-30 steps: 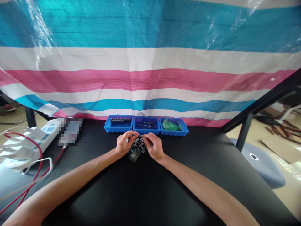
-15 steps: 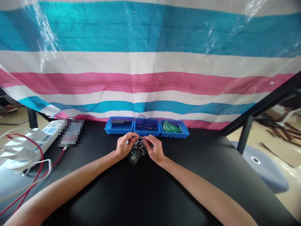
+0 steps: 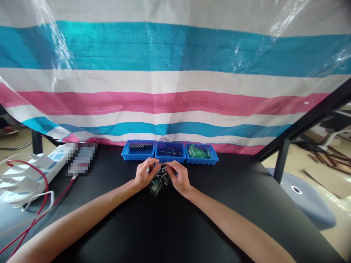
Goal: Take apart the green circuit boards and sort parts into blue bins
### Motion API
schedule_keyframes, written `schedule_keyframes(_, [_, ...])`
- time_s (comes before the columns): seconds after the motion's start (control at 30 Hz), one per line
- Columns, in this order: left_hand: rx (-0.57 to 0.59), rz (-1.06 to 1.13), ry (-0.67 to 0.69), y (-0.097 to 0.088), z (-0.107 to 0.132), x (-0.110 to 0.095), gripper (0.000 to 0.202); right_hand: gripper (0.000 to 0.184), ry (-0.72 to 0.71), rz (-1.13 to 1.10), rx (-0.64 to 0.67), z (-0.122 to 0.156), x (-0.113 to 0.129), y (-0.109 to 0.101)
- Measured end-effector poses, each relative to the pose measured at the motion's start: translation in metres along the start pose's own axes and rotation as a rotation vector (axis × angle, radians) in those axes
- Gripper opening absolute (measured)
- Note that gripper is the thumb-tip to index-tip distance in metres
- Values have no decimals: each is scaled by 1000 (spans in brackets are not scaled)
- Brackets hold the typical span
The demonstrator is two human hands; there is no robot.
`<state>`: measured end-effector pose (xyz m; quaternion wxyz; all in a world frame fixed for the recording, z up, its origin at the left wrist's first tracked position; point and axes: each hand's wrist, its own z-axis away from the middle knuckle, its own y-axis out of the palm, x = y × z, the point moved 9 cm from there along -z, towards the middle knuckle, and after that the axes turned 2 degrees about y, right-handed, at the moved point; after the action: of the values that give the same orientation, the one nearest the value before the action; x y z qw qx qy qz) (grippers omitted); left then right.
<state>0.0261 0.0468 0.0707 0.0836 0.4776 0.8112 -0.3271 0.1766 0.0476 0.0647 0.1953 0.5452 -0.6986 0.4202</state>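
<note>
My left hand [image 3: 144, 174] and my right hand [image 3: 178, 176] meet over a small heap of dark and green parts [image 3: 158, 180] on the black table [image 3: 175, 223]. Both hands have their fingers curled and pinched together above the heap, on something too small to name. Just beyond them stand three blue trays in a row: the left tray [image 3: 138, 151] holds dark cylinders, the middle tray [image 3: 170, 152] holds thin metal pins, the right tray [image 3: 202, 153] holds green pieces.
A striped tarp [image 3: 175, 91] hangs behind the table. A white power strip [image 3: 52, 160] with red and white cables [image 3: 38, 204] lies at the left edge. A black frame post [image 3: 279, 160] and a grey round object [image 3: 304, 197] are at the right.
The view has tilted down a little, so hands and trays sit lower in the picture. The hands stay together over the heap with only small finger movements.
</note>
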Motion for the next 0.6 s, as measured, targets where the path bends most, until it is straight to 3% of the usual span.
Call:
schedule_keyframes(0.47, [40,130,3,2,-1,-2,17,20,-6,-23,-20,1,-1,-1])
schedule_keyframes(0.6, [25,90,-63,0,-3,0,19,20,3,-29,-31,1,-2,-2])
